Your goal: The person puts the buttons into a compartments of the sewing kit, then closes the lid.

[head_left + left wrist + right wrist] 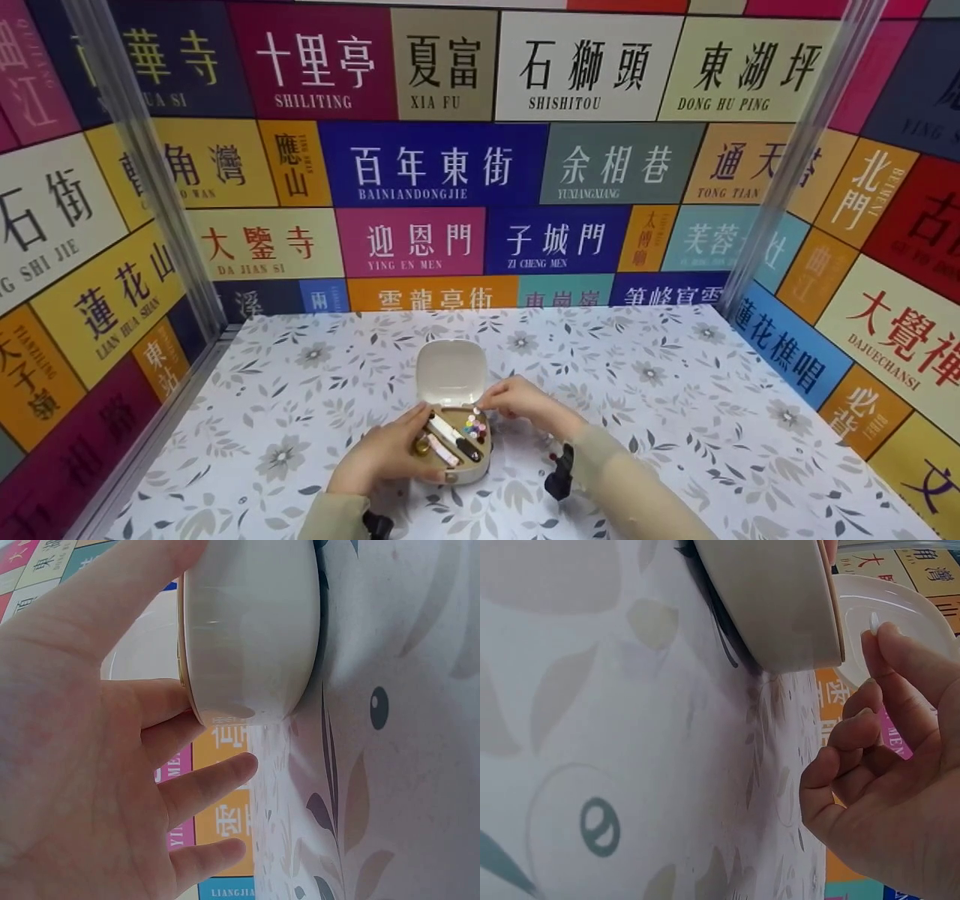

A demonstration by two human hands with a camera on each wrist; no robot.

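Note:
An off-white case (pixel 472 475) with rounded corners lies on the table, its lid (pixel 450 367) raised at the back. My left hand (pixel 390 451) holds the case at its left side, thumb near the front and index finger at the rim. Over the right back corner, my right hand (pixel 519 397) pinches a small white piece (pixel 874 622) between thumb and index fingertip, the other fingers curled. Colourful small beads (pixel 475 427) fill the right compartment. A white tube with a dark end (pixel 450 433) and a pale pink strip (pixel 442 451) lie in other sections.
A white tablecloth (pixel 285 454) with grey leaves and flowers covers the table. Panels with colourful place-name signs (pixel 431 165) stand behind and at both sides. Black straps (pixel 559 472) sit on the wrists.

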